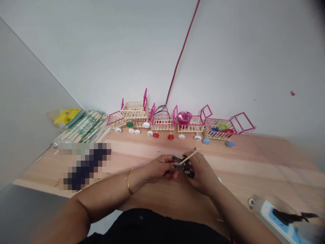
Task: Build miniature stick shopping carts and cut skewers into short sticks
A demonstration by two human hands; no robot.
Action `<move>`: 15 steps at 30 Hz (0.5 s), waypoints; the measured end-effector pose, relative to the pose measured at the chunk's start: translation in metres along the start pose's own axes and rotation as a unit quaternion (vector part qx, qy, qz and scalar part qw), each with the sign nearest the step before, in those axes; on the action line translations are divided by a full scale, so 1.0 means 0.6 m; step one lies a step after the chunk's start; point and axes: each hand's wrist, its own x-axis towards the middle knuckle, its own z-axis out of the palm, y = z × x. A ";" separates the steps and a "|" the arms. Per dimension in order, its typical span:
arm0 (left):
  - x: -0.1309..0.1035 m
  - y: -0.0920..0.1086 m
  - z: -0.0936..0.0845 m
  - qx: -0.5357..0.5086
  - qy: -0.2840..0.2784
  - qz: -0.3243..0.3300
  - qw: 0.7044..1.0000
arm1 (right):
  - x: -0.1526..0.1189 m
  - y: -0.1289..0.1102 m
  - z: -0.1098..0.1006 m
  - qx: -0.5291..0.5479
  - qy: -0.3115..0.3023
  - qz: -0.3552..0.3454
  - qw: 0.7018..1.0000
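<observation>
Near the middle of the table, my two hands meet around a small dark metal tool (186, 165) with two narrow arms pointing left; its exact kind is unclear. My left hand (159, 168), with a gold bangle on its wrist, is closed with thumb and fingers at the ends of those arms. The fingers of my right hand (204, 173) curl around the tool's other side. A thin wooden stick (190, 157) slants across the tool and against my right fingers. My fingers partly hide the tool, so how the stick is gripped is not fully visible.
Several small stick-built carts (162, 122) with magenta frames and bottle-cap wheels stand along the wall. One holds a magenta cup (185, 118). Bundled sticks (85, 125) and a yellow packet (68, 117) lie far left, near a blurred dark item (87, 167). A power strip (278, 220) sits front right.
</observation>
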 end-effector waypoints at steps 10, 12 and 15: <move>0.001 -0.001 -0.001 -0.041 -0.019 -0.058 0.997 | 0.001 -0.002 -0.004 0.019 -0.024 0.003 1.000; 0.000 0.000 -0.002 -0.046 -0.029 -0.060 0.997 | 0.001 -0.002 -0.005 0.024 -0.026 -0.003 0.999; -0.003 0.005 -0.001 -0.060 -0.051 -0.075 0.994 | 0.001 -0.004 -0.006 0.027 -0.026 -0.011 0.999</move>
